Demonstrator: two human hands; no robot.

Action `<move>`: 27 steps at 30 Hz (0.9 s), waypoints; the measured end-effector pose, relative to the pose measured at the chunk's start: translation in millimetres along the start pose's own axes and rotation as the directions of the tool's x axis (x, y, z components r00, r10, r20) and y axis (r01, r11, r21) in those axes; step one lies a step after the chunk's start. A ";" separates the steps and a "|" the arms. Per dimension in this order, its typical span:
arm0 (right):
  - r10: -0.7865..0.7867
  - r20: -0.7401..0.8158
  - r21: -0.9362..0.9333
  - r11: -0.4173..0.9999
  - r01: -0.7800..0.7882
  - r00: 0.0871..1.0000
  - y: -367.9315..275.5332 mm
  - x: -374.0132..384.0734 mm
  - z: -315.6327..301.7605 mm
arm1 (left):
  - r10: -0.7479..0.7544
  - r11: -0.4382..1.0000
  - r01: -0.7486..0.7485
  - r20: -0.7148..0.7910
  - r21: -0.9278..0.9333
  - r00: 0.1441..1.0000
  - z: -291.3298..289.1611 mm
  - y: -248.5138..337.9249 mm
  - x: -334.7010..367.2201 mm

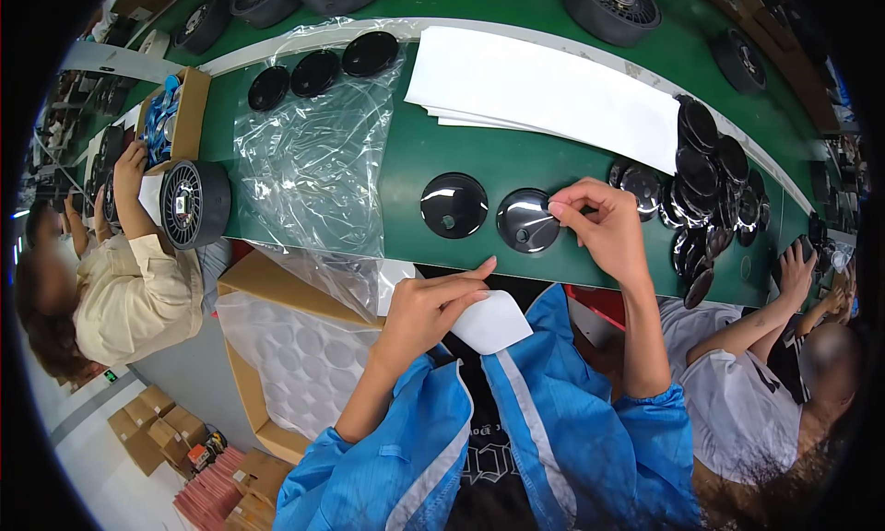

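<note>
My left hand is closed on a small piece of white paper, held in front of my jacket at the table's near edge. The thumb and fingers of my right hand pinch the right rim of a glossy black disc with a small round mark or hole near its middle. That disc lies on the green table. A second black disc sits just to its left, with a similar mark, and neither hand touches it.
Many loose black discs are heaped to the right. White sheets lie behind. Three discs rest on a clear plastic bag. An open carton stands below left. Wheels and co-workers are at the sides.
</note>
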State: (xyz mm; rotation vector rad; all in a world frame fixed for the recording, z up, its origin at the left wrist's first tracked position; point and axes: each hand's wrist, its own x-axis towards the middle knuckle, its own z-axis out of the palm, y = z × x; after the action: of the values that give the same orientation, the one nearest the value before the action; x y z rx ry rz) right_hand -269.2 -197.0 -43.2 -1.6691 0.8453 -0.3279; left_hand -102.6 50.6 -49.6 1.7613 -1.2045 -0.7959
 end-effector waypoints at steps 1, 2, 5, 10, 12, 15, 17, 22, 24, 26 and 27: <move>-0.006 -0.003 0.009 1.000 0.006 1.000 0.3 0.0 0.4 | 0.023 1.000 -0.023 -0.025 -0.001 0.999 1.8 -2.6 -0.2; -0.011 -0.007 0.019 1.000 0.011 1.000 0.6 0.0 0.7 | 0.047 0.999 -0.047 -0.049 -0.002 0.998 2.7 -3.9 -0.3; -0.018 -0.009 0.019 1.000 0.018 1.000 1.9 -0.1 1.2 | 0.043 0.999 -0.044 -0.046 -0.003 0.998 2.1 -4.4 -0.8; -0.025 -0.007 -0.021 0.999 0.025 1.000 0.1 -0.3 0.2 | -0.014 1.000 0.015 0.023 -0.011 1.000 -1.8 0.7 0.3; -0.027 -0.006 -0.031 0.999 0.027 1.000 -2.3 -1.1 1.1 | -0.021 1.000 0.021 0.023 -0.007 1.000 -1.8 0.0 -0.8; -0.121 -0.038 -0.158 0.981 0.113 0.992 -8.5 -8.6 3.4 | -0.033 0.999 0.033 0.023 0.000 0.999 -1.4 -0.4 -2.2; -0.216 -0.090 -0.263 0.947 0.186 0.972 -27.8 -23.9 9.0 | -0.037 0.999 0.037 -0.002 -0.025 0.999 -0.5 0.2 -1.4; -0.196 0.021 -0.191 0.962 0.196 0.980 -57.7 -84.9 32.0 | -0.262 0.949 0.249 -0.042 -0.193 0.964 -1.3 20.7 4.0; -0.101 0.140 -0.054 0.993 0.109 0.985 -57.2 -90.6 31.1 | -0.239 0.936 0.228 -0.006 -0.268 0.971 -8.9 29.4 8.9; -0.034 -0.013 0.026 0.999 0.034 0.999 -50.5 -82.9 16.9 | -0.180 0.892 0.188 0.058 -0.411 0.982 -16.7 33.7 14.5; 0.004 -0.088 0.070 0.998 0.003 0.996 -51.1 -80.3 14.5 | -0.180 0.893 0.187 0.056 -0.409 0.982 -18.6 33.4 14.2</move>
State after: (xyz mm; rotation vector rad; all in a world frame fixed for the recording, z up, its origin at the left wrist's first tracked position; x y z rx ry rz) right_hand -298.1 -128.7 18.0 -1.5984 0.8892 -0.4286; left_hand -95.7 36.3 -12.0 1.5276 -0.8093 -1.0915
